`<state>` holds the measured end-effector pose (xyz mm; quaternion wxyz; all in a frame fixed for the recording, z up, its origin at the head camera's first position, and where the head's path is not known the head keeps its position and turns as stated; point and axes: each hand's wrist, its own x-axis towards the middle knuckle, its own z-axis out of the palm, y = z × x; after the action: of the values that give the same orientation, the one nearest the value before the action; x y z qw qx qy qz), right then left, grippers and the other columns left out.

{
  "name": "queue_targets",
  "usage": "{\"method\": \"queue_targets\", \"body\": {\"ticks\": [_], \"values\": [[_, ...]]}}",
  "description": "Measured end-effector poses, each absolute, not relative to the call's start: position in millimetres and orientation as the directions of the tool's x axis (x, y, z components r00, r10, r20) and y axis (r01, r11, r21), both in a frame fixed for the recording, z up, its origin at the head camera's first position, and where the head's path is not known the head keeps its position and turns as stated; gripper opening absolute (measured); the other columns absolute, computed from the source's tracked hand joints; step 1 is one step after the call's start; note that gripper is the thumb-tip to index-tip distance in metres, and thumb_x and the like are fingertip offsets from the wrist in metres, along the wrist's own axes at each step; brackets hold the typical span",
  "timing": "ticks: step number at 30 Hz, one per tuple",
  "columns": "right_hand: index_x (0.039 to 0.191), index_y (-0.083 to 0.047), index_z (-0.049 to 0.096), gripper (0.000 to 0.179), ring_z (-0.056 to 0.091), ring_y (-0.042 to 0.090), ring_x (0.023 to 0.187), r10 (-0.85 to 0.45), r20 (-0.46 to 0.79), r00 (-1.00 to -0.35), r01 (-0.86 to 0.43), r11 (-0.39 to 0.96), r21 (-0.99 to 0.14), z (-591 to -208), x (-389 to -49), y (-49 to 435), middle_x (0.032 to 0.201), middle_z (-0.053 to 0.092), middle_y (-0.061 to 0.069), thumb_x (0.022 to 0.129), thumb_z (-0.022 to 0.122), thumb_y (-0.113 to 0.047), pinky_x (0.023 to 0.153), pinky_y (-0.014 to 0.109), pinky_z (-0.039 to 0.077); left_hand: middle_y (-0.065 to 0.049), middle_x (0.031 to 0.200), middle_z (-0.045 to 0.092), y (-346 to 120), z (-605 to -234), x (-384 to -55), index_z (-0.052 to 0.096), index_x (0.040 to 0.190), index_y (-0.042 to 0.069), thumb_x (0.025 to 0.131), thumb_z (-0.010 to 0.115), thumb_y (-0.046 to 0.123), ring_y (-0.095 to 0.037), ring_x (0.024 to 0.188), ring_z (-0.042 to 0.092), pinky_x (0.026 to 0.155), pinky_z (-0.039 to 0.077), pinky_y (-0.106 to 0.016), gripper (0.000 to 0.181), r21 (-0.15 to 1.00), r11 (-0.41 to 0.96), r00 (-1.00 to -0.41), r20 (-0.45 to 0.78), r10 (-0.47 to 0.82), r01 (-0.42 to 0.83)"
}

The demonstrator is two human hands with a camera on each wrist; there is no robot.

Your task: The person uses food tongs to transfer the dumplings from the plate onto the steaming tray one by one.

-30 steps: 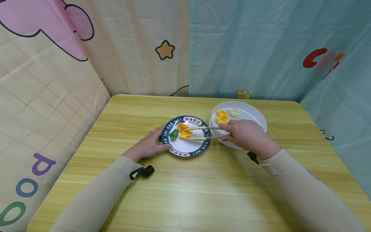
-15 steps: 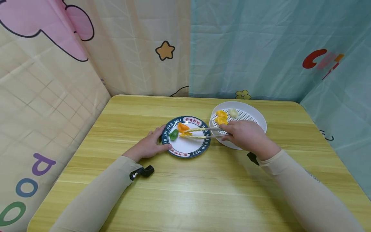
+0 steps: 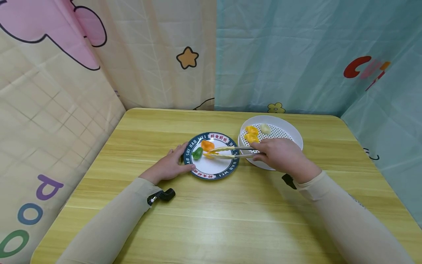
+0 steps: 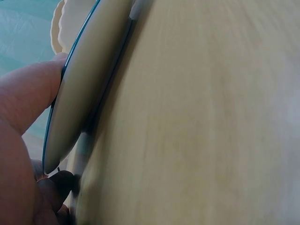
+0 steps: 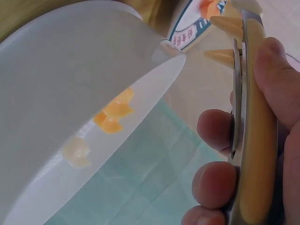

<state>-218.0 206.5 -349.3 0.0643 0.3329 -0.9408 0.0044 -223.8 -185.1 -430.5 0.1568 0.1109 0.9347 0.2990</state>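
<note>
My left hand (image 3: 169, 165) holds the left rim of a white plate (image 3: 211, 168) with a dark blue lettered border. In the left wrist view its thumb lies over the edge of the plate (image 4: 86, 89). My right hand (image 3: 283, 157) grips a pair of tongs (image 5: 259, 122), fingers curled round the handles. The tong tips reach over the plate to a yellow dumpling (image 3: 208, 156), partly hidden by them. Beside it lie an orange dumpling (image 3: 207, 145) and a green dumpling (image 3: 197, 153). Whether the tips pinch the yellow one firmly, I cannot tell.
A white round steamer basket (image 3: 295, 134) with a perforated base stands right of the plate, under my right hand. Two yellow dumplings (image 3: 252, 134) and a pale dumpling (image 3: 265, 128) lie in it. The wooden table (image 3: 211, 220) meets printed curtains (image 3: 280, 55) behind.
The tong tips have drawn closer together at the yellow dumpling, which has tilted and shifted slightly left. My left hand and the plate have stayed in place.
</note>
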Motion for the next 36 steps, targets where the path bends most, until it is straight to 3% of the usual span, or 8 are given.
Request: {"method": "queue_targets", "body": {"ticks": [8,16,24,30,36], "values": [[0.132,-0.016,0.073,0.042,0.076,0.024,0.095,-0.626,0.134,-0.768,-0.63,0.776,0.022,-350.7,-216.7,209.6,0.108,0.08,0.003,0.095,0.078,-0.036,0.076,0.048,0.062,-0.015,0.178,0.009,-185.4,-430.8,-223.2,0.007,0.172,0.028,0.092,0.067,0.069,-0.046,0.164,0.003,0.132,0.008,-0.063,0.108,0.59,0.799,-0.926,-0.227,0.303,0.116],[0.126,-0.018,0.074,0.038,0.073,0.021,0.085,-0.619,0.152,-0.77,-0.624,0.781,0.02,-350.9,-213.3,212.4,0.1,0.078,0.0,0.094,0.08,-0.036,0.069,0.045,0.06,-0.015,0.178,0.01,-184.7,-429.6,-222.0,0.007,0.171,0.028,0.093,0.067,0.068,-0.047,0.163,0.004,0.131,0.009,-0.064,0.107,0.586,0.802,-0.927,-0.23,0.297,0.112],[0.133,-0.019,0.074,0.042,0.075,0.023,0.1,-0.576,0.147,-0.804,-0.585,0.81,-0.026,-344.0,-208.7,220.0,0.112,0.08,0.001,0.095,0.078,-0.036,0.074,0.047,0.06,-0.015,0.178,0.009,-185.7,-430.2,-222.2,0.007,0.171,0.029,0.092,0.067,0.07,-0.049,0.163,0.003,0.131,0.01,-0.066,0.108,0.583,0.805,-0.928,-0.23,0.294,0.11],[0.132,-0.016,0.074,0.041,0.075,0.026,0.098,-0.57,0.202,-0.797,-0.591,0.805,-0.061,-336.0,-206.2,232.5,0.111,0.079,0.005,0.095,0.078,-0.032,0.076,0.048,0.06,-0.015,0.178,0.009,-186.1,-430.0,-222.2,0.007,0.171,0.028,0.092,0.067,0.07,-0.049,0.163,0.003,0.131,0.01,-0.065,0.108,0.585,0.804,-0.928,-0.231,0.291,0.107],[0.134,-0.014,0.073,0.042,0.069,0.023,0.084,-0.51,0.25,-0.823,-0.544,0.835,-0.085,-326.7,-202.8,254.0,0.106,0.077,0.007,0.096,0.078,-0.03,0.067,0.044,0.056,-0.015,0.178,0.009,-185.2,-430.0,-222.6,0.007,0.171,0.028,0.092,0.067,0.069,-0.048,0.163,0.003,0.131,0.009,-0.065,0.108,0.588,0.802,-0.928,-0.231,0.294,0.107]]}}
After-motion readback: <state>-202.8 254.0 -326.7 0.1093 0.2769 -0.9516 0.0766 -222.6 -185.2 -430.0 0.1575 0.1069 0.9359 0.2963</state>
